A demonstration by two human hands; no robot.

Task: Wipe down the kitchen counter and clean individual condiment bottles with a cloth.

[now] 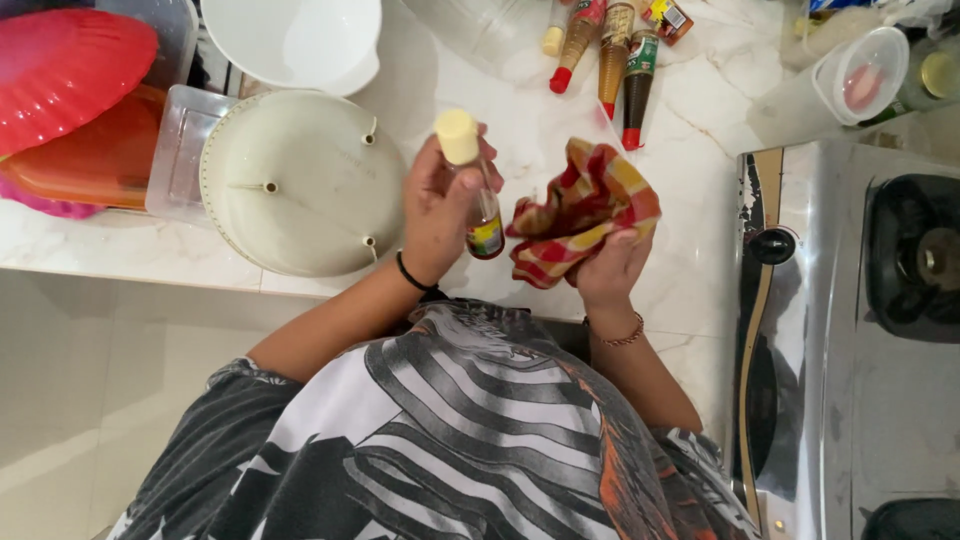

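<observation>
My left hand [435,215] grips a small clear bottle [484,225] with a pale yellow cap [457,136] and a coloured label near its base. It is held above the white marble counter [690,110]. My right hand [608,268] is closed on a crumpled red and yellow checked cloth [583,208], just right of the bottle and close to it. A black band sits on my left wrist and a beaded bracelet on my right.
An upturned cream bowl [290,185] rests on a clear tray at the left, with a white bowl [295,40] and red plates [60,70] behind. Several sauce bottles [615,55] lie at the counter's back. A steel gas stove [850,330] fills the right side.
</observation>
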